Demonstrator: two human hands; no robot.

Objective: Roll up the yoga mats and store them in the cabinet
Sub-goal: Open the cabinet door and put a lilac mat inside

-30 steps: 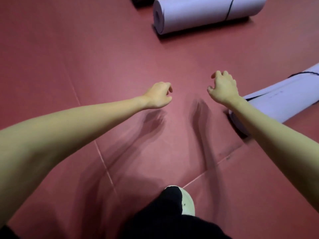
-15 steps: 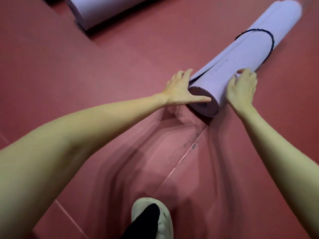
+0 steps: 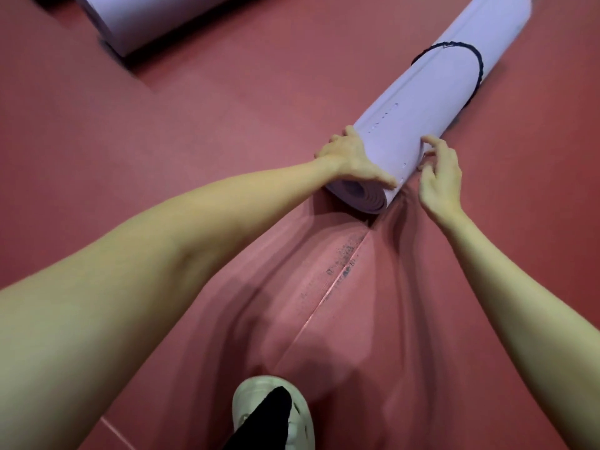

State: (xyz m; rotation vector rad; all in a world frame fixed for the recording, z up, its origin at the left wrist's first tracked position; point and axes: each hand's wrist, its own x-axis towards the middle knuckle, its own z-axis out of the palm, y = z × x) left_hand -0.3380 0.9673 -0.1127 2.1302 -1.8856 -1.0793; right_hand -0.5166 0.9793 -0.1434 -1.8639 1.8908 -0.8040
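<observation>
Across the whole view spreads a dark red floor point(image 3: 201, 131), and I place everything else against the rolled lilac yoga mat point(image 3: 431, 105) lying on it, running from the middle up toward the top right. Beyond that mat, at the top left edge, a second rolled mat point(image 3: 139, 17) lies well apart. Around the landmark mat's far half loops a thin black cord point(image 3: 480, 64). At the mat's near end, my left hand point(image 3: 352, 159) cups the left side, thumb laid across the open spiral end, fingers curled under. On the opposite side my right hand point(image 3: 440, 178) touches the mat with bent fingertips, seemingly picking at its outer edge; whether it pinches the edge, I cannot tell. Below the mat, a white shoe point(image 3: 276, 414) shows. I judge the mat light, soft and springy, prone to unrolling; gripping around its middle seems safest.
</observation>
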